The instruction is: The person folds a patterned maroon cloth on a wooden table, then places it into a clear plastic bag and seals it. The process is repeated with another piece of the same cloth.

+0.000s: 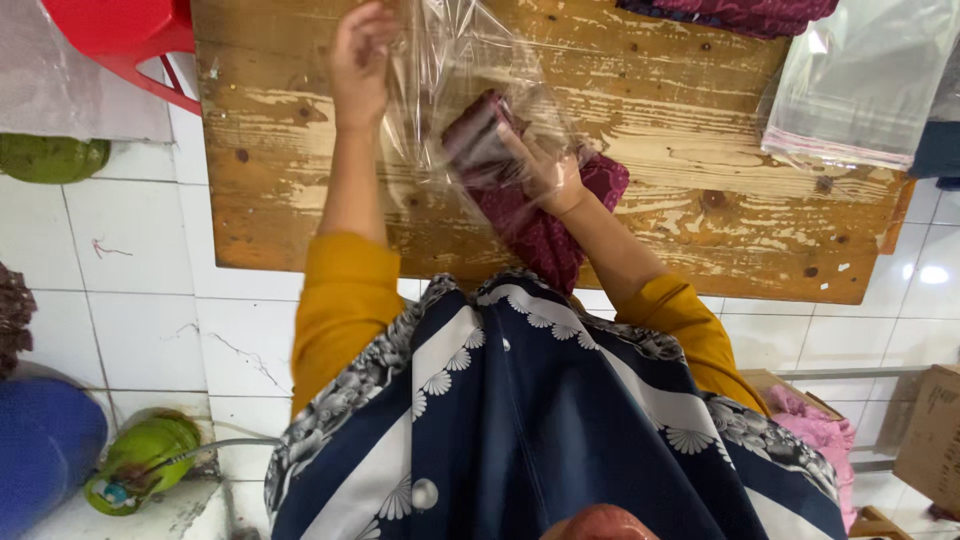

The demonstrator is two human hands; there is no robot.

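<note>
We're holding one clear plastic bag (455,90) up by its far edge, left hand (360,60) pinching it, fingers curled. Right hand (535,165) is gripping one folded maroon cloth (520,190), its front half already inside the bag, over the middle of the wooden table (700,210). Table's near edge is just beside our lap. Bare wood is lying open to the right, up to one stack of clear bags (860,80).

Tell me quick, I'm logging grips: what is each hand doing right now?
Left hand: closed, fingers pinching the edge of the clear plastic bag.
Right hand: closed on the folded maroon cloth, pushing it into the bag.
</note>
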